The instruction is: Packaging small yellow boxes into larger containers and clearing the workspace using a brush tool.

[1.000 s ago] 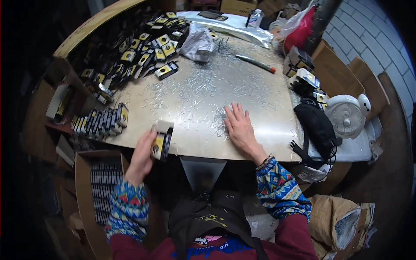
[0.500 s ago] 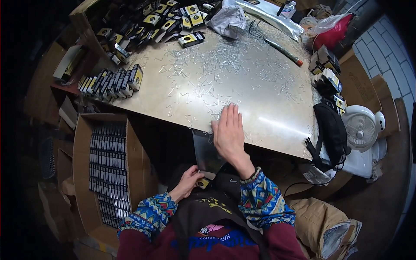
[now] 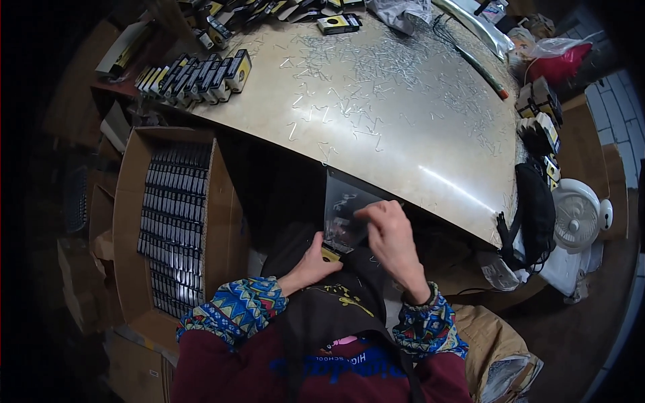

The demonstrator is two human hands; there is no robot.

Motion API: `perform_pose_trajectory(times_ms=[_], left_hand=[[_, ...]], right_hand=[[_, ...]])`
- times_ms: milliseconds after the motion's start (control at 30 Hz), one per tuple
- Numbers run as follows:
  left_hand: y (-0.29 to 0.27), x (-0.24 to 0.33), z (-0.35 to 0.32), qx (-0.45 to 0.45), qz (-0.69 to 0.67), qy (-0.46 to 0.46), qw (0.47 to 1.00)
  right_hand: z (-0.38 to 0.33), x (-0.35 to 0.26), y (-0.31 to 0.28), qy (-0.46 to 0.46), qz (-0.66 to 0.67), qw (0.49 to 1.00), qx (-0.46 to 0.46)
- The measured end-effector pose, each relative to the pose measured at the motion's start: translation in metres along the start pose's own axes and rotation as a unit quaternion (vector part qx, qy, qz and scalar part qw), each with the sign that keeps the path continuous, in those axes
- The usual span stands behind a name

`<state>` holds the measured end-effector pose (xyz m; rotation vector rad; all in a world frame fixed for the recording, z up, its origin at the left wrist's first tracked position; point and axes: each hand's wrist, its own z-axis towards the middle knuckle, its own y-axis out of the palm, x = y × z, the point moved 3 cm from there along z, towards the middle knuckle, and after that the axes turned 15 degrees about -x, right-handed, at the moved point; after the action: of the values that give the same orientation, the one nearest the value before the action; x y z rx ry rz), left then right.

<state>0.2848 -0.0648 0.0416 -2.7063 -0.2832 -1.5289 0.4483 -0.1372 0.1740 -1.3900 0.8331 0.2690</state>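
Observation:
My left hand (image 3: 311,266) holds a small black and yellow box (image 3: 330,254) against the lower end of a grey chute (image 3: 336,193), which slopes down from the table edge. Several bent wire pieces (image 3: 345,200) lie on the chute. Over its right side hangs my right hand (image 3: 393,236), with its fingers curled in; whether anything is between them is hidden. More thin bent wire pieces (image 3: 339,106) lie scattered across the metal-topped table (image 3: 416,144).
A row of black and yellow boxes (image 3: 218,79) stands at the table's left edge. Below it, a carton (image 3: 222,221) holds packed rows of boxes (image 3: 173,221). At right are a black bag (image 3: 527,201) and a white fan (image 3: 574,215). A tool with an orange tip (image 3: 494,82) lies farther back.
My right hand has drawn back from the table edge to the chute, its flat fingers now curled. Wire pieces now lie on the chute. The view has shifted; my left hand still holds the box.

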Motion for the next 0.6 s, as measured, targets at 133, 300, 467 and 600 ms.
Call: perform_pose_trajectory(times_ms=[133,300,467,600], left_hand=[[0.006,0.003,0.001,0.086,0.129,0.074,0.985],[-0.001,-0.012,0.005,0.094,0.196,0.021,0.976],[-0.017,-0.013,-0.01,0.121,0.325,0.134,0.928],[-0.034,0.004,-0.031,0.128,0.22,0.066,0.965]], right_hand=[[0.001,-0.001,0.046,-0.046,-0.081,0.995,0.028],[-0.027,0.007,0.083,-0.079,-0.137,0.951,-0.266],[-0.034,0.003,0.089,-0.121,0.075,0.968,-0.207],[-0.028,0.016,0.068,-0.047,0.16,0.975,-0.147]])
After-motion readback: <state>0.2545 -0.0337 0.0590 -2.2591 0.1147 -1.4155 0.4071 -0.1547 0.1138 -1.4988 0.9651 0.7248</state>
